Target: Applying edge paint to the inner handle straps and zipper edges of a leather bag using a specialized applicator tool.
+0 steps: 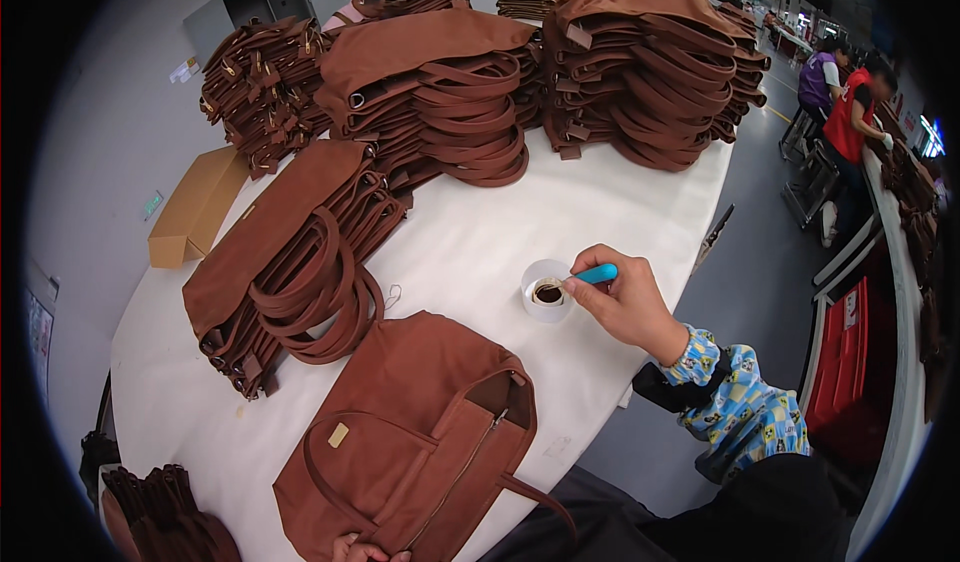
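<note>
My right hand (pixel 625 302) pinches a slim tool with a blue handle (pixel 598 274). Its thin end reaches into a small white cup (pixel 541 310) holding dark liquid; the tip is hidden, so its kind cannot be told. Before me a brown handbag (pixel 385 402) lies on its side, its zipped top edge facing me and one strap looped over a small gold-coloured plate (pixel 339 435). At the lower edge of the picture my left hand (pixel 366 550) shows only in part, fingers curled on the bag near the strap.
A white-covered table (pixel 470 237) carries tall stacks of brown handbags (pixel 640 72), with a nearer stack (pixel 300 262) at the left. An open cardboard box (pixel 198 207) stands at the far left edge. Right of an aisle, people work near a red crate (pixel 838 362).
</note>
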{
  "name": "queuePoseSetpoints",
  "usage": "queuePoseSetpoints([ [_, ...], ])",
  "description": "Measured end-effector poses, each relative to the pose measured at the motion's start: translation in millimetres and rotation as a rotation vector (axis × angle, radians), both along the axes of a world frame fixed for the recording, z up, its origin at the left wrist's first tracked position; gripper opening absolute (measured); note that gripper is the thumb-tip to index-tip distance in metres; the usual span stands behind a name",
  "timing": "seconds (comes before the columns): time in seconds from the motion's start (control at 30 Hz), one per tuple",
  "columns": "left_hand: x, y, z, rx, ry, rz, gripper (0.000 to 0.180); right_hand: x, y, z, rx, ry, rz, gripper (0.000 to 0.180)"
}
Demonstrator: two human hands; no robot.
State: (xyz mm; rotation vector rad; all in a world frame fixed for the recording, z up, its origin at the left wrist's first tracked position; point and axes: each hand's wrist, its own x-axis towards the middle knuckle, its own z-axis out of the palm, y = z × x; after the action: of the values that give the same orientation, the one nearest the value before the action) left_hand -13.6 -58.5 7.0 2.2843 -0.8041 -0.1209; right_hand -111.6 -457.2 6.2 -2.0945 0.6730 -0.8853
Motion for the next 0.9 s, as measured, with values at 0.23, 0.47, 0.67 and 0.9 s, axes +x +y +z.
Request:
queuePoseSetpoints([
  [0.23, 1.1, -3.1, 1.5, -0.012, 0.021, 0.010, 0.025, 2.2, -3.6, -3.2, -0.001, 0.000, 0.001, 0.018],
  [0.47, 0.3, -3.0, 2.4, -0.026, 0.038, 0.013, 0.024, 1.2, -2.2, -3.3, 0.011, 0.008, -0.003, 0.018],
  [0.67, -3.5, 1.4, 1.0, -0.029, 0.048, 0.014, 0.025, -9.5, 7.7, 3.7, 0.022, -0.044, -0.026, 0.016],
  [0.9, 12.5, 7.4, -18.4, 0.002, -0.062, 0.024, 0.028, -9.3, 63.9, 44.0, 0.316, -0.280, 0.202, 0.010],
])
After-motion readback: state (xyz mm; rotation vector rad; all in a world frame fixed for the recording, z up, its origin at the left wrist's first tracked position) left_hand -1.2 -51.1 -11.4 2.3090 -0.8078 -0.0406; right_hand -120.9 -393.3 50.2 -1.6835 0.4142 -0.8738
